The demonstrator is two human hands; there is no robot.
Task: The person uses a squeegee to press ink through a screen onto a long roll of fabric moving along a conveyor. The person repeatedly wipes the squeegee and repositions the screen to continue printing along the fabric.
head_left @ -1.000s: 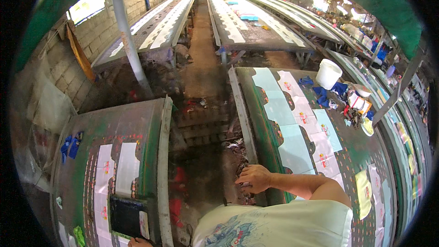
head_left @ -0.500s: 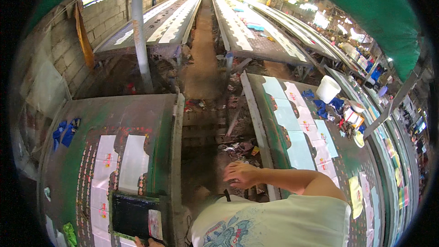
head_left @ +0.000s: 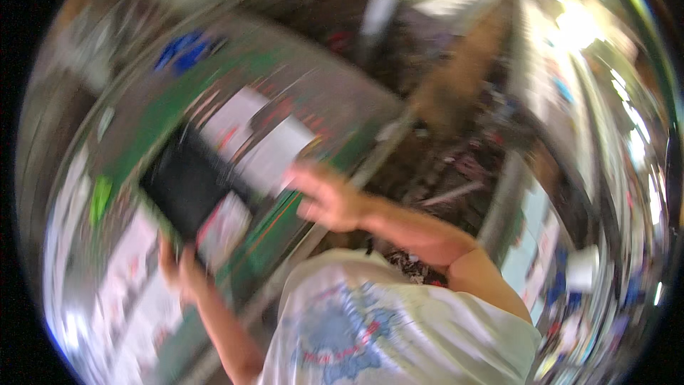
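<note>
A dark printing screen [head_left: 187,178] with a greenish rim is tilted across the green-stained table [head_left: 271,50]. Fingers of my left hand [head_left: 179,265] grip its near edge. A pale patch with red smears [head_left: 226,224] shows at the screen's near right end; motion blur hides what it is. Beyond the screen lie a white cut piece with red print [head_left: 231,121] and a plain white cut piece [head_left: 279,151]. My right hand [head_left: 329,196] is over the table's right edge beside the plain piece, fingers stretched out and nothing seen in them.
Blue cloth [head_left: 184,51] lies at the table's far left, a bright green scrap [head_left: 100,199] at its left side. More printed white pieces [head_left: 132,264] lie nearer. Right of the table runs a littered aisle [head_left: 456,164], then another table with a white bucket [head_left: 583,269].
The view has swung left and smears. My right hand has come from over the aisle to the left table's edge. More of my left hand and forearm shows at the screen.
</note>
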